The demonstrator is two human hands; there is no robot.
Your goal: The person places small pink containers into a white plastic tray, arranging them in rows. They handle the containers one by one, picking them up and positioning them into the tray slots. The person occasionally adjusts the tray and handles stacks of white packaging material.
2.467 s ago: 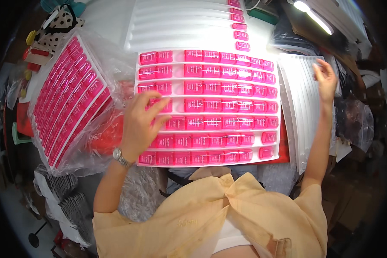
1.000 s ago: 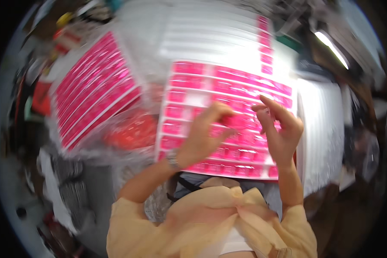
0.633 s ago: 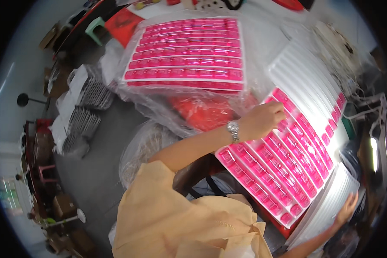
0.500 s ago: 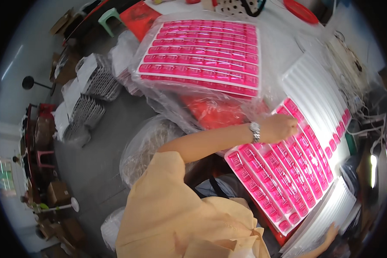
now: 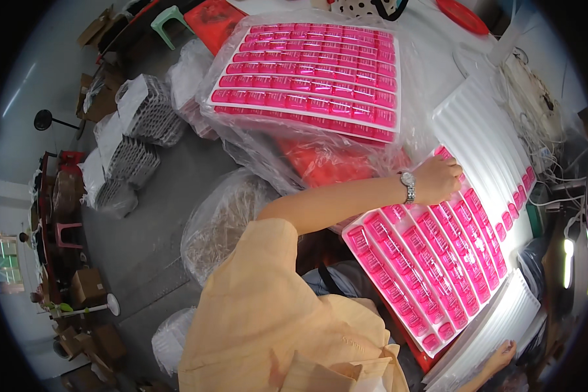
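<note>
My left hand [image 5: 438, 179], with a metal watch at the wrist, is over the far left part of a white ridged tray holding rows of pink pieces [image 5: 431, 261]. Its fingers are curled closed at a row; whatever is between them is hidden. To the lower right, my right hand [image 5: 501, 358] rests by a stack of white ridged trays [image 5: 483, 333], its fingers slightly bent and apart. Just beyond the pink rows lies a bare white ridged tray [image 5: 480, 124], with a few pink pieces [image 5: 516, 199] along its right side.
A large pink-filled tray [image 5: 310, 75] in clear plastic lies at the far side, above red material [image 5: 320, 160]. Cables [image 5: 552, 153] run along the right. Wrapped stacks [image 5: 140, 117] and a clear bag [image 5: 222, 222] are on the left; a red lid-like disc [image 5: 462, 16] lies at the back.
My left hand has moved a little right and away from me, up along the tray. My right hand has shifted slightly and its fingers are more bent.
</note>
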